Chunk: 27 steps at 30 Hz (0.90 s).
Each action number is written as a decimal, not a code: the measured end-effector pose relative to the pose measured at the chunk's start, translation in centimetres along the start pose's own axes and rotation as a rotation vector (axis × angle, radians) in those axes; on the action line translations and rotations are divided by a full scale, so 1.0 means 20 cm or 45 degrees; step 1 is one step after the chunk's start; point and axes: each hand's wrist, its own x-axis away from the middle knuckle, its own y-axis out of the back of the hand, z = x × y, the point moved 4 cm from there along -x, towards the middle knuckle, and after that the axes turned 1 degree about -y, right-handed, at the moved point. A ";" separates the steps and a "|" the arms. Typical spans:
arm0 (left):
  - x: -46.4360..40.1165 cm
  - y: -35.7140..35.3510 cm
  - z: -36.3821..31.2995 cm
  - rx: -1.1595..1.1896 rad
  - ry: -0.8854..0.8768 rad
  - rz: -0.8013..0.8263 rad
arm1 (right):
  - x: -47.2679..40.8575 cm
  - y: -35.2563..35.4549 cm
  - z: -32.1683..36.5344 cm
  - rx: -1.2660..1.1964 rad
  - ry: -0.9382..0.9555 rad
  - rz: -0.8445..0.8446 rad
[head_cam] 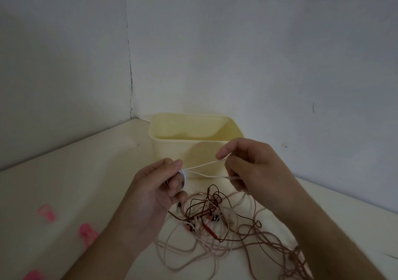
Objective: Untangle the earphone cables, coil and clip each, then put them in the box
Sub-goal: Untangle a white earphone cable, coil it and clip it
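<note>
My left hand (160,185) pinches the white earbuds of a white earphone cable (204,167) between thumb and fingers. Two white strands run from it to my right hand (247,167), which pinches them a short way off, above the table. Below both hands lies a tangle of cables (215,221): a dark brown one looped over pale pink ones, with red and black parts in the middle. The pale yellow box (172,150) stands open just behind my hands, against the wall corner.
Three pink clips lie on the cream table at the left: one (46,213), a second (87,232) and a third (32,275) at the bottom edge. Loose cable loops trail off toward the bottom right (290,258). Walls close in behind the box.
</note>
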 end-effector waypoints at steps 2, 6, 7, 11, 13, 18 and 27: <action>0.00 0.00 0.00 0.003 0.000 -0.021 | -0.01 0.03 0.00 0.103 0.034 -0.014; -0.01 0.02 0.00 0.036 -0.004 -0.050 | -0.01 0.10 0.01 0.216 0.067 -0.011; -0.01 0.02 0.00 0.041 -0.006 -0.054 | -0.01 0.11 0.01 0.156 0.050 0.002; -0.01 0.02 -0.01 0.019 -0.005 -0.057 | 0.00 0.14 0.00 0.107 0.002 0.032; 0.00 0.01 -0.01 -0.004 -0.007 -0.037 | 0.00 0.13 -0.02 0.333 -0.026 0.062; 0.01 -0.01 0.00 -0.122 -0.017 -0.004 | 0.02 0.01 -0.02 0.654 -0.053 0.306; 0.02 -0.03 -0.01 -0.296 -0.031 -0.019 | 0.05 -0.16 0.01 0.378 0.061 0.421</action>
